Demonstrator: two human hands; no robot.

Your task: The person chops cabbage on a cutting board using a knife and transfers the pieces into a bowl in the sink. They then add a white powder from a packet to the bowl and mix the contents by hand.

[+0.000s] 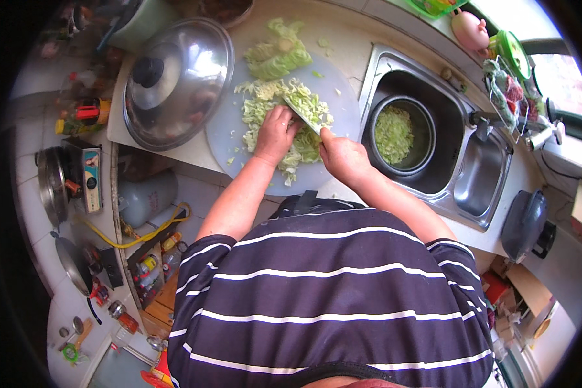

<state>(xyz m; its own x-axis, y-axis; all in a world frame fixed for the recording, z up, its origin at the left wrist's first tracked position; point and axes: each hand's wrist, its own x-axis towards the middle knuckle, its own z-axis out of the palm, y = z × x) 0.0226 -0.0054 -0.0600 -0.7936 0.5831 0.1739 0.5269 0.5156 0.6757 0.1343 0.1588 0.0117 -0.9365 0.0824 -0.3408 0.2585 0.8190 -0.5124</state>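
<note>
A round translucent cutting board [223, 131] lies on the counter, with chopped cabbage [315, 106] spread over its middle. My right hand [344, 155] grips a kitchen knife [301, 116], whose blade lies across the cabbage pieces. Just left of the blade, my left hand [275, 133] rests on the chopped cabbage, its fingers close to the blade; whether it pinches any is hidden. A larger uncut chunk of cabbage [281, 56] sits at the far edge of the board. More chopped cabbage [393, 136] fills the bottom of a round pot [429, 145] in the sink.
A glass lid with a black knob [184, 92] leans at the board's left. The steel double sink [482, 169] with its faucet [509, 123] is at the right. A dark lidded pan [524, 225] stands beyond it. Below the counter's left part is a gas cylinder [150, 196] with a yellow hose [140, 240].
</note>
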